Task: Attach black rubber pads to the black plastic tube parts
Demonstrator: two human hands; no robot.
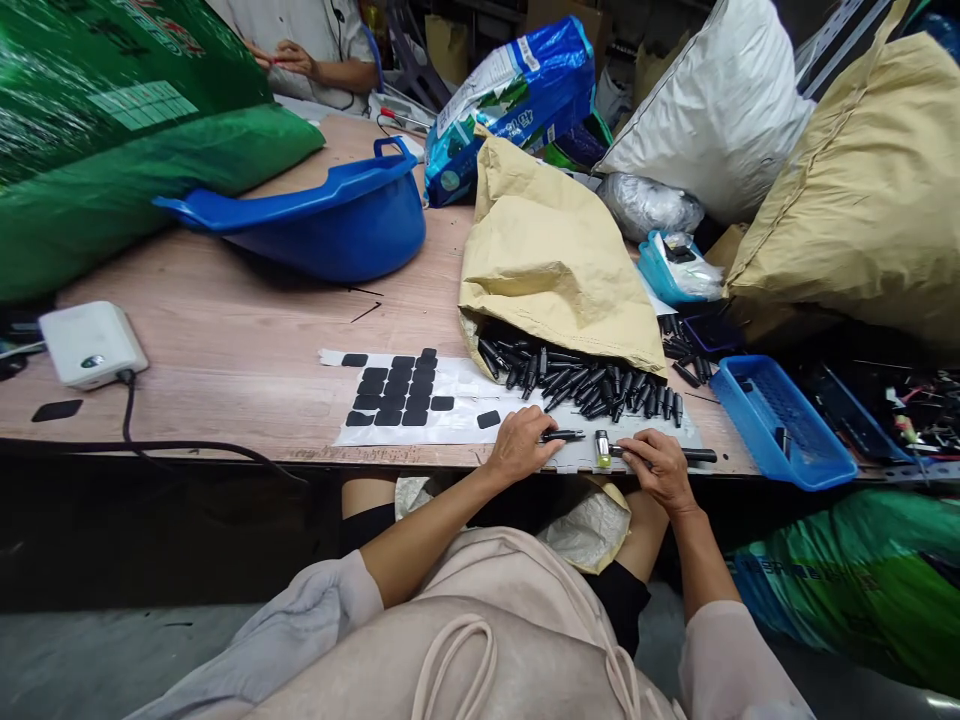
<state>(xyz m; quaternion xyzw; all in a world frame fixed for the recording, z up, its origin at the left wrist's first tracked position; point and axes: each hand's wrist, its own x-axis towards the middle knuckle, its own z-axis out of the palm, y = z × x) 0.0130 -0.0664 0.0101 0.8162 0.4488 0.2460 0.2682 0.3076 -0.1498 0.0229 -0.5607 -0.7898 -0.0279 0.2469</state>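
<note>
My left hand (521, 443) is closed on a slim black pen-like part (566, 435), whose tip points right just above the table's front edge. In my right hand (661, 470) is a small hammer (602, 448) with a silver and yellow head; its black handle sticks out to the right of my fingers. The hammer head sits close to the tip of the black part, with a small gap between them. Behind both hands, many similar black parts (577, 385) spill from the mouth of a tan paper bag (555, 250).
Left of my hands lies a white sheet (450, 435) bearing black rounded pads (397, 390). A blue basin (337, 230) stands behind it. At right is a blue tray (787, 430). A white box (94, 343) with a cable sits far left. Another person's hands (296, 60) show at the back.
</note>
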